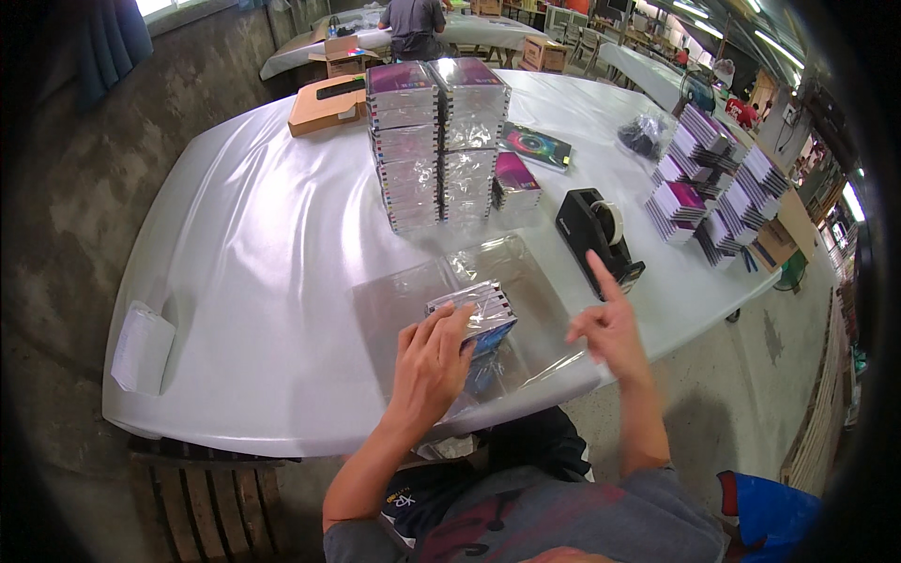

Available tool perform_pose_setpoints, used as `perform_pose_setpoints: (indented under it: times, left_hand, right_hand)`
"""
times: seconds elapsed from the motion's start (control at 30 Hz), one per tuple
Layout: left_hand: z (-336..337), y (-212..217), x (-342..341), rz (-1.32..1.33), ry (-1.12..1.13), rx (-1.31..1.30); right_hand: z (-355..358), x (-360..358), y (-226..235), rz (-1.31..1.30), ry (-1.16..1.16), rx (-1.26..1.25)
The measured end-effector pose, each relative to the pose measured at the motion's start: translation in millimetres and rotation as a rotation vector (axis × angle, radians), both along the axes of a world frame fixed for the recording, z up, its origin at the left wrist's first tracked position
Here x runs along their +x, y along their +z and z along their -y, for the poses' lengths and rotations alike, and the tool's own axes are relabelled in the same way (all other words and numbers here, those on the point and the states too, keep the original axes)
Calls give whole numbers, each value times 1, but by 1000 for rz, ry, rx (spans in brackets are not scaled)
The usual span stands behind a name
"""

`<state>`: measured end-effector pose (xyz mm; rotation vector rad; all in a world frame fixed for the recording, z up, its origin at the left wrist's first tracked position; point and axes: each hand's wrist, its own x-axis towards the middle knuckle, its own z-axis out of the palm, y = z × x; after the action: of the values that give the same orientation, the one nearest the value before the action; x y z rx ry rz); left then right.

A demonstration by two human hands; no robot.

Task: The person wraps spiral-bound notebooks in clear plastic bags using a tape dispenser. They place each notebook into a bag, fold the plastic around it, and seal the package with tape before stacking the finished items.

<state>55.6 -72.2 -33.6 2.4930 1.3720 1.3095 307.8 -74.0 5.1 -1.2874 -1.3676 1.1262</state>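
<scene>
A small bundle of thin booklets [490,314], with white page edges, dark marks along them and a blue side, stands on a sheet of clear plastic film [532,293] at the table's near edge. My left hand [434,361] grips the bundle from its left, fingertips on its top. To the right, my right hand [610,330] is raised beside the film, its index finger stretched out and the other fingers loosely bent. No object shows in it. Just beyond that fingertip stands a black tape dispenser [587,235] with a roll of tape [610,223].
Tall stacks of wrapped booklets [405,150] rise beyond the film. More stacks [718,183] stand at the right. A dark booklet [537,147], a cardboard box [324,108] and a white stack [143,347] also lie on the table [253,253]. A person [413,28] sits behind.
</scene>
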Motion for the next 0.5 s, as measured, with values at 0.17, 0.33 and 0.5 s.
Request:
perform_pose_setpoints:
  times: [0.17,0.33,0.5]
  left_hand:
    - [-5,-6,-1,127,-53,25]
    - [-6,-12,-2,188,-68,-40]
    - [-7,-9,-3,148,-57,-10]
  right_hand:
    - [-7,-82,5,-451,56,-46]
    - [-5,-102,-9,-427,2,-52]
    - [-3,-108,-18,-427,-55,-63]
